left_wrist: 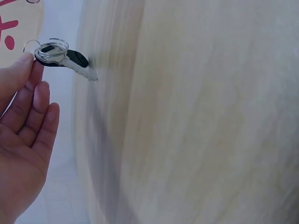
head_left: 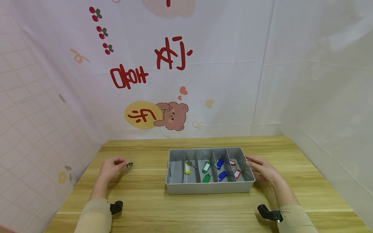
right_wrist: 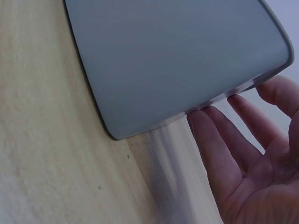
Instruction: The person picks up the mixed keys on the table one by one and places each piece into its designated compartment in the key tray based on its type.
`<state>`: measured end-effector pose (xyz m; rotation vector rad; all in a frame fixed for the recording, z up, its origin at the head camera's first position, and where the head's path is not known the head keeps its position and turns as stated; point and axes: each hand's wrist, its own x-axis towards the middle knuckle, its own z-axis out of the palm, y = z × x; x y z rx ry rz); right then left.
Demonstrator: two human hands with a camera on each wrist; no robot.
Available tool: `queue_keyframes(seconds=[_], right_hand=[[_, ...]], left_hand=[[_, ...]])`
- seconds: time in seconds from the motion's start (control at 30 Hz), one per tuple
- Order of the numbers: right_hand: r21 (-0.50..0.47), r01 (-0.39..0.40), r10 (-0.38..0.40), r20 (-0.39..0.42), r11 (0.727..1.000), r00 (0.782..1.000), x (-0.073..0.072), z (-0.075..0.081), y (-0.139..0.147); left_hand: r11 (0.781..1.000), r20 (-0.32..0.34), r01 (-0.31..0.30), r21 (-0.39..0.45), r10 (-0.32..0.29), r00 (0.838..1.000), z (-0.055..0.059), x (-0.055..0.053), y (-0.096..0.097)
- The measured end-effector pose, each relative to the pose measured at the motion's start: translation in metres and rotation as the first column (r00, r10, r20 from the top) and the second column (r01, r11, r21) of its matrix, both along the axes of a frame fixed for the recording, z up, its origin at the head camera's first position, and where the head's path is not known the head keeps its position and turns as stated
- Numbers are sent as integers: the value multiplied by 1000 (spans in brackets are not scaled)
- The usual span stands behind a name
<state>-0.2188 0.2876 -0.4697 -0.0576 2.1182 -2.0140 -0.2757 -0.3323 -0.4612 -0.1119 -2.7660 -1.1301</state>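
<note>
Between thumb and index finger, my left hand (head_left: 111, 167) pinches a metal ring carrying a key (left_wrist: 81, 70) and a dark key tag (left_wrist: 78, 58). Key and tag hang just above the wooden table at the left. My right hand (head_left: 264, 170) touches the right end wall of a grey divided box (head_left: 209, 188), its fingers (right_wrist: 219, 144) extended against the side. Inside the box, from left to right, lie a yellow key tag (head_left: 187, 169) with a key, two green tags (head_left: 206, 167), two blue tags (head_left: 222, 175) and two red tags (head_left: 237, 173), each colour in its own compartment.
The wooden table (head_left: 140, 207) carries the box near its middle. Behind it hangs a white printed cloth (head_left: 227, 81), with more cloth at both sides. A black wrist camera (head_left: 116, 207) is on the left arm, another (head_left: 269, 213) on the right.
</note>
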Motion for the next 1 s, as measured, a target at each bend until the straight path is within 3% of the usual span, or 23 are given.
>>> queue_keyframes(seconds=[0.27, 1.0], right_hand=[[-11, -10, 10, -8, 1000, 1000, 1, 0, 1], [-6, 4, -4, 16, 1000, 1000, 3, 5, -2]], left_hand=[[1000, 27, 2, 17, -2, 1000, 7, -2, 8], [995, -83, 54, 89, -47, 995, 29, -1, 41]])
